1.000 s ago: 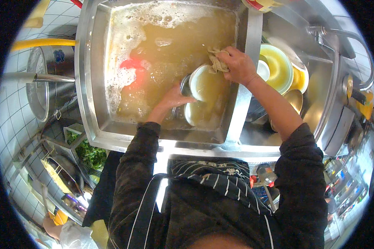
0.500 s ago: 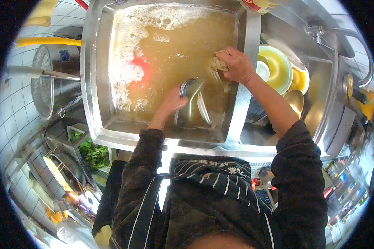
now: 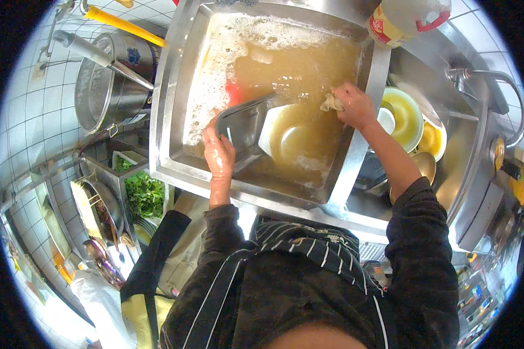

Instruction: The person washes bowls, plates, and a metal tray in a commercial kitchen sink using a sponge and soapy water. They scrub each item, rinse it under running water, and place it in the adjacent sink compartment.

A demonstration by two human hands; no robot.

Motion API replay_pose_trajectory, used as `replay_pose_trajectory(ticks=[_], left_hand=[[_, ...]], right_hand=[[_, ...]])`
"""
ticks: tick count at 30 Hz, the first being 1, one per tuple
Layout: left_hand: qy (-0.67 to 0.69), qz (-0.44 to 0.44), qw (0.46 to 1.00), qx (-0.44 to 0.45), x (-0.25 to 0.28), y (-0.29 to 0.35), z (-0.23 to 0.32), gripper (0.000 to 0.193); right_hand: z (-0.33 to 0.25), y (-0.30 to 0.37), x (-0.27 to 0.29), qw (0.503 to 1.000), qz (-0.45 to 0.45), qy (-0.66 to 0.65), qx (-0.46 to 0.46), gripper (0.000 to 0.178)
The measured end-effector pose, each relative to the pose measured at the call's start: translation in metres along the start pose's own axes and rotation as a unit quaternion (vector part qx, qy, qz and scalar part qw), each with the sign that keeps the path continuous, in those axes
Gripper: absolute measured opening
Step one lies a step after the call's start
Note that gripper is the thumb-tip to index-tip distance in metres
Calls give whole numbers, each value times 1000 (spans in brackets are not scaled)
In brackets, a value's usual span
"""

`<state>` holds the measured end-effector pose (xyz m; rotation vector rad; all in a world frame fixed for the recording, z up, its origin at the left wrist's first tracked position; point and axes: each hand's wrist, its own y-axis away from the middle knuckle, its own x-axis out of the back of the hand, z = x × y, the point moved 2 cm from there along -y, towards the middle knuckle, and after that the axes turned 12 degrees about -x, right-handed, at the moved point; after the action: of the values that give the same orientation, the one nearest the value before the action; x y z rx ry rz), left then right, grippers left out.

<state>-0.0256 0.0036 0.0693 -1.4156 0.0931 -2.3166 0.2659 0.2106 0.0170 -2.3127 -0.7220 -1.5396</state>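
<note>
My left hand [image 3: 218, 152] is closed on the rim of a dark rectangular metal pan [image 3: 241, 142], tilted up at the left of the sink [image 3: 256, 189]. The pan's lower part dips into brown, soapy water. My right hand [image 3: 356, 104] grips a crumpled beige cloth [image 3: 332, 103] just above the water near the sink's right wall. Between the hands, a white dish [image 3: 266, 131] lies mostly under the murky water, touching or close to the pan; its full shape is hidden. Something red [image 3: 233, 93] shows among the suds behind the pan.
Yellow-green bowls [image 3: 413, 116] and a gold-coloured round vessel [image 3: 425, 167] sit in the right basin, beneath a curved tap [image 3: 495, 75]. A jug with a red handle [image 3: 410, 23] stands on the far rim. Left are a steel pot [image 3: 90, 87] and a crate of leafy greens [image 3: 145, 192].
My left hand has moved left and lifted the pan partly out of the water. The white dish shows more fully. My right hand keeps the cloth near the right wall. The view has shifted.
</note>
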Motion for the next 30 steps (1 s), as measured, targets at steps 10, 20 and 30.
replay_pose_trajectory(ticks=[10,20,30], left_hand=[[-178,29,974,136,-6,-8,-35,35],[-229,-94,967,66,-33,-24,-51,37],[-315,-340,883,-74,-64,-24,-79,48]], right_hand=[[3,0,-6,999,33,0,10,39],[7,1,-8,1000,-2,2,-5,47],[5,-1,-9,1000,17,-14,9,46]])
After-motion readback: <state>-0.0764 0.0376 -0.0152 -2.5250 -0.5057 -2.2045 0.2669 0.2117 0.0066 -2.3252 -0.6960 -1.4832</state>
